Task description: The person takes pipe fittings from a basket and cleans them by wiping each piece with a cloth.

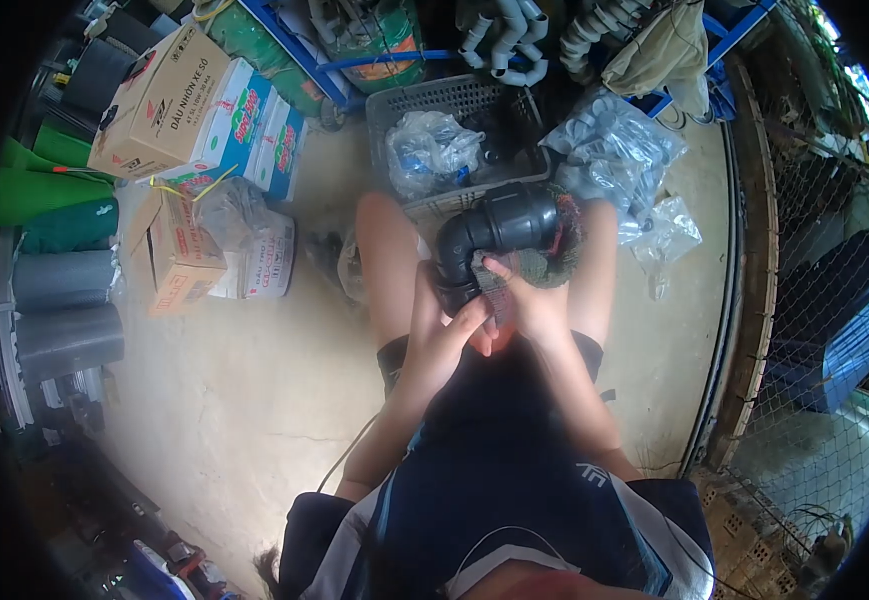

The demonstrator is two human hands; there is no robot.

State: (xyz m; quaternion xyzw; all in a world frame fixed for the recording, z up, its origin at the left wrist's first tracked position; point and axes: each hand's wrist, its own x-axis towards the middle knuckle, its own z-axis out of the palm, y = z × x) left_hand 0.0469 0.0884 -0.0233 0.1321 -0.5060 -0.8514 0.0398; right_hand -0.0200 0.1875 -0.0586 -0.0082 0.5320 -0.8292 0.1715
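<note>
My fingers (496,266) hold the pipe's (500,222) near end in my left hand (444,341) and bunch cloth (496,290) against it in my right hand (539,303), wiping apparently underway, unfinished.

Cannot see all the fingers of the left hand (447,340), partly hidden beneath the black elbow fitting (490,225), nor those of the right hand (530,305), partly lost around the knitted cloth (495,290). Cannot identify everything inside the wrinkled clear bag (430,150) in the far crate (435,205). Cannot read the smallest print on the far-left cardboard box (160,110) or trace the blue rack (327,85) past the top edge.
</note>
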